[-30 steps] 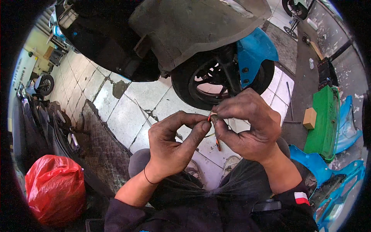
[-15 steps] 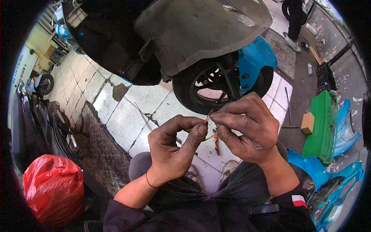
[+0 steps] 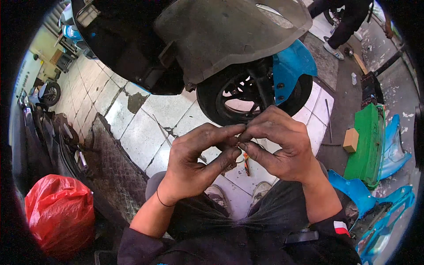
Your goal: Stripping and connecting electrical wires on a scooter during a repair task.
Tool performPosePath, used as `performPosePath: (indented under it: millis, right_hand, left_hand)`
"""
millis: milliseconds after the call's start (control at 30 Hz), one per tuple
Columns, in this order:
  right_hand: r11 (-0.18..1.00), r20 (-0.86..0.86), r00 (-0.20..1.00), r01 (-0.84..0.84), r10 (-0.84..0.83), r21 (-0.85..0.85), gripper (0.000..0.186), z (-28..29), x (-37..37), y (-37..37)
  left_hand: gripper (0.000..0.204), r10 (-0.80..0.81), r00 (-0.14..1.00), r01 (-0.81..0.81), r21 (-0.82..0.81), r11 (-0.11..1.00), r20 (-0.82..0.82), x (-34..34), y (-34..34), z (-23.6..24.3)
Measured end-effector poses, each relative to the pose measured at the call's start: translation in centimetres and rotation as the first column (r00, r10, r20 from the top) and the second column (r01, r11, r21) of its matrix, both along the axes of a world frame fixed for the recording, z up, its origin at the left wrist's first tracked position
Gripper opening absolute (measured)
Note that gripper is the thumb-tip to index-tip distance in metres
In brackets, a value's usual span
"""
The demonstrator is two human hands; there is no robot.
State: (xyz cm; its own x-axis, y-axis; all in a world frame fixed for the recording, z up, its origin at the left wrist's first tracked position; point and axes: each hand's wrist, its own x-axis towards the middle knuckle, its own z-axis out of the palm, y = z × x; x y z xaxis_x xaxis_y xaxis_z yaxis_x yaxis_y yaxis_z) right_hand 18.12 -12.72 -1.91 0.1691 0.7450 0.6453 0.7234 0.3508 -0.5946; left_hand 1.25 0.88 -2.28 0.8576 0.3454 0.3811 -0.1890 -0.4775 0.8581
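My left hand (image 3: 192, 161) and my right hand (image 3: 282, 148) meet fingertip to fingertip in front of the motorbike's front wheel (image 3: 221, 106). Both are closed in a pinch on a thin wire (image 3: 240, 161), most of which the blackened fingers cover. Its pale part shows just below the fingertips, and the gripped end is hidden. Beyond my hands, on the floor between my shoes, lies a small orange-and-black tool (image 3: 247, 168), partly covered; its kind is unclear.
Above the wheel hang a dark plastic panel (image 3: 229, 39) and a blue fender (image 3: 291, 66). A green case (image 3: 364, 154) carries a small cardboard box (image 3: 351, 140) at right, beside blue body panels (image 3: 353, 190). A red plastic bag (image 3: 59, 216) sits at left. Another person's leg (image 3: 346, 28) stands at upper right.
My fingertips have closed together, covering the red wire end that showed between them. The other person's legs have shifted at the upper right.
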Motion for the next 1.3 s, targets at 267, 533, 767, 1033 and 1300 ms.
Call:
performPosePath:
  millis: [267,533,767,1033,1300]
  right_hand:
    - [0.989,-0.139,0.988,0.053,-0.073,-0.139,0.020,0.6,-0.5,0.3]
    - [0.993,-0.663,0.739,-0.082,0.117,0.083,0.075,2.9,-1.8,1.0]
    - [0.978,-0.906,0.413,-0.210,0.097,0.009,0.060,4.2,-1.9,2.3]
    - [0.979,-0.689,0.702,0.068,-0.183,-0.190,0.014,9.5,2.2,2.6]
    - [0.664,-0.501,0.844,-0.488,0.193,-0.566,0.020,7.5,5.4,-0.6]
  left_hand:
    - [0.018,0.028,1.000,-0.028,-0.102,0.994,-0.006,-0.3,1.0,-0.3]
    - [0.011,-0.020,0.988,0.036,-0.100,0.994,0.156,0.1,1.6,4.4]
    - [0.017,0.032,0.968,-0.034,0.002,0.999,0.250,3.1,3.6,8.8]
    - [0.015,0.247,0.930,-0.190,-0.219,0.957,0.271,5.3,4.8,12.3]
    - [0.032,0.699,0.605,-0.776,0.087,0.624,0.381,10.4,8.1,11.7]
